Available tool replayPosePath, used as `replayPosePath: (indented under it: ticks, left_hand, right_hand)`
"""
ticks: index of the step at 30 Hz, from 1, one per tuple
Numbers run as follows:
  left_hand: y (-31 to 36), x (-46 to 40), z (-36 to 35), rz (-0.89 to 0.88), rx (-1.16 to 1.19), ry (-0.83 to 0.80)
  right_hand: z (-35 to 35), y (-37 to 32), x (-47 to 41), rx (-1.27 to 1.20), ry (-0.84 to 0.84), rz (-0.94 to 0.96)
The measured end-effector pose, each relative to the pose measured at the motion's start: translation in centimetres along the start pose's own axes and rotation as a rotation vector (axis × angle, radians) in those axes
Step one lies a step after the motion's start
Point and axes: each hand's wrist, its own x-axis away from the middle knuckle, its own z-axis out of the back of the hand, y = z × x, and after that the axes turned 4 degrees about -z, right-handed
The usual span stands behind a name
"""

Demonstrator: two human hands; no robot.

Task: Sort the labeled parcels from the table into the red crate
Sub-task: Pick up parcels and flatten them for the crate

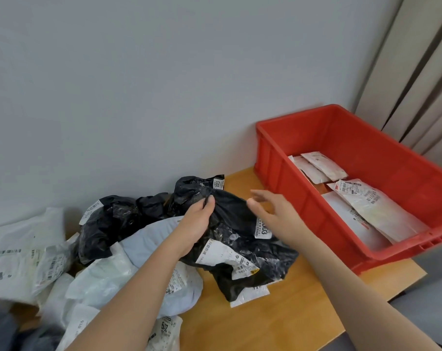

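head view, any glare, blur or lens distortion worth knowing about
Head view: the wide lens tilts the red crate and bends the curtain folds; the black parcel under the left hand shows glare; the right hand looks slightly motion-blurred; lighting is soft.

A worktop (278, 320) of light orange-brown wood stands against a plain grey-white wall (139, 84). In the upper right corner, beside the wall, hangs a beige curtain (417, 72) with long vertical folds and dark shadows between them. Past the right edge of the worktop a grey floor (432, 295) is seen.
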Motion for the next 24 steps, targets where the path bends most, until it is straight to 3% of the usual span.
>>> replayPosePath:
  ticks: [2,5,12,19,24]
  left_hand:
    - [0.3,0.1,-0.5,-0.018,-0.020,-0.044]
    - [0.1,0.0,0.1,-0.048,-0.096,-0.024]
    - [-2.2,0.5,3.5,0.091,-0.151,0.023]
    - [-4.3,0.5,2.6,0.300,0.136,0.053]
    - [-4.0,0.7,1.1,0.301,0.345,-0.048]
  right_hand:
    - [-1.1,-0.8,0.2,-0.026,-0.077,0.050]
    - [-2.0,-0.4,0.3,-0.045,-0.020,0.088]
    - [-1.1,1.7,0.9,-0.371,0.110,-0.239]
    - [-0.8,1.8,1.2,-0.799,0.104,-0.477]
    - [-0.3,1.7,1.2,-0.928,0.074,-0.527]
